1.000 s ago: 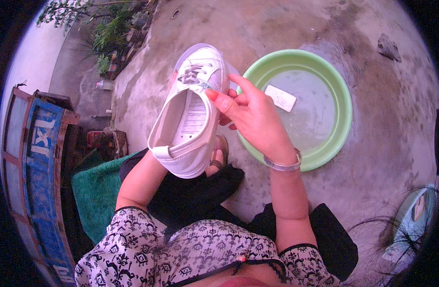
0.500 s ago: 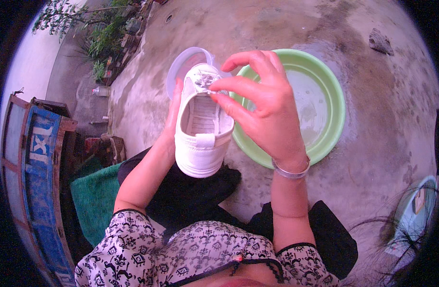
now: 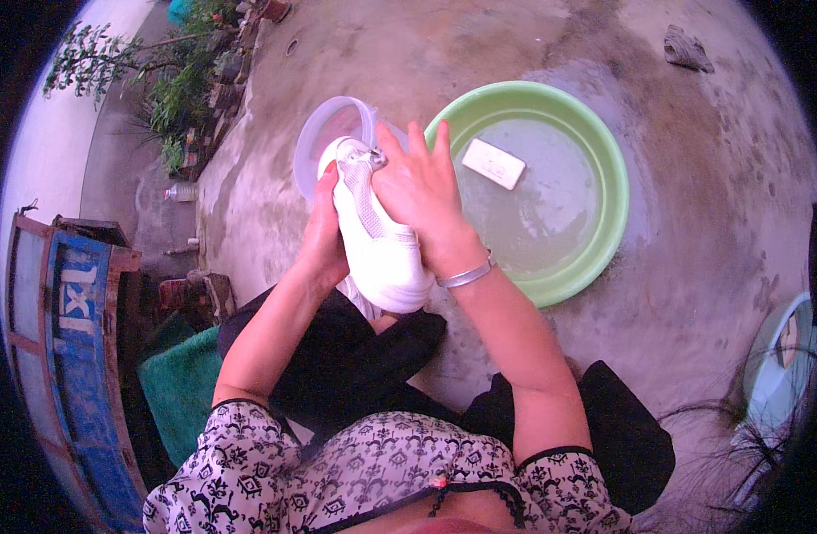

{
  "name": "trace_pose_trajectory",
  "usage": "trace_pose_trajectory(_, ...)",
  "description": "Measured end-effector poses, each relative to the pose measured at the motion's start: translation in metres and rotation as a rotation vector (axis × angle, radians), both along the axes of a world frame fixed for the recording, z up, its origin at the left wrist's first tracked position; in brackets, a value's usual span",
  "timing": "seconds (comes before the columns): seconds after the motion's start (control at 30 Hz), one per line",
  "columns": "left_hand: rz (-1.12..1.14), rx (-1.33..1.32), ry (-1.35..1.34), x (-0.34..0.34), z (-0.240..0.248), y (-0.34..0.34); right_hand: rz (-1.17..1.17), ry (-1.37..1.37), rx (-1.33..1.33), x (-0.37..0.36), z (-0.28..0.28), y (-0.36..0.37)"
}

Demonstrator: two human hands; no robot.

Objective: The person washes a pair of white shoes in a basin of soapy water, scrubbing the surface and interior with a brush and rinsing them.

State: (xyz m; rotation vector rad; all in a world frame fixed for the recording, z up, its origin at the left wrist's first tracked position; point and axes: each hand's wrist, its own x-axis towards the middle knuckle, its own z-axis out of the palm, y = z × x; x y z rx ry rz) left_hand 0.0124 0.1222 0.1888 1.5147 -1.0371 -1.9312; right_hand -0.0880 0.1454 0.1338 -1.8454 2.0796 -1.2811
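A white low-cut shoe [image 3: 382, 267] is tilted on its side in front of me, toe pointing away and heel toward me. My left hand [image 3: 324, 231] is closed around its left side, thumb near the toe. Against its right side, by the grey-looking laces [image 3: 373, 158], lies my right hand [image 3: 422, 187]. Three of its fingers stick out spread, while the thumb and index finger seem to grip the shoe's edge, partly hidden. A translucent basin [image 3: 306, 156] stands behind the toe. To its right is a green basin [image 3: 615, 205] of cloudy water with a white soap bar [image 3: 494, 164].
The concrete floor [image 3: 693, 214] is damp around the basins. A blue-panelled frame [image 3: 75, 311] and a green towel [image 3: 182, 383] are at left. A light blue tub [image 3: 773, 392] sits at right. Plants [image 3: 173, 107] and a plastic bottle [image 3: 182, 192] are at far left.
The shoe has rolled from upright, opening facing me, onto its side. My right hand has moved left and down from the laces against its side. The soap bar has come into sight.
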Motion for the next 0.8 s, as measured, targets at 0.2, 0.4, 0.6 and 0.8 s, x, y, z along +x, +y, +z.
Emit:
trace_pose_trajectory(0.2,-0.007,-0.101,-0.059,0.003,0.004,-0.004,0.132,-0.037,0.019,0.002,-0.005,-0.004)
trace_pose_trajectory(0.4,-0.006,-0.083,-0.102,0.004,0.001,-0.002,0.079,-0.041,-0.043,0.005,-0.002,-0.004)
trace_pose_trajectory(0.6,-0.092,-0.382,-0.138,0.012,0.009,-0.014,0.131,-0.186,-0.131,0.014,-0.003,-0.002)
trace_pose_trajectory(0.8,-0.114,-0.442,-0.029,0.025,0.016,-0.024,0.424,-0.492,-0.300,-0.041,0.018,0.029)
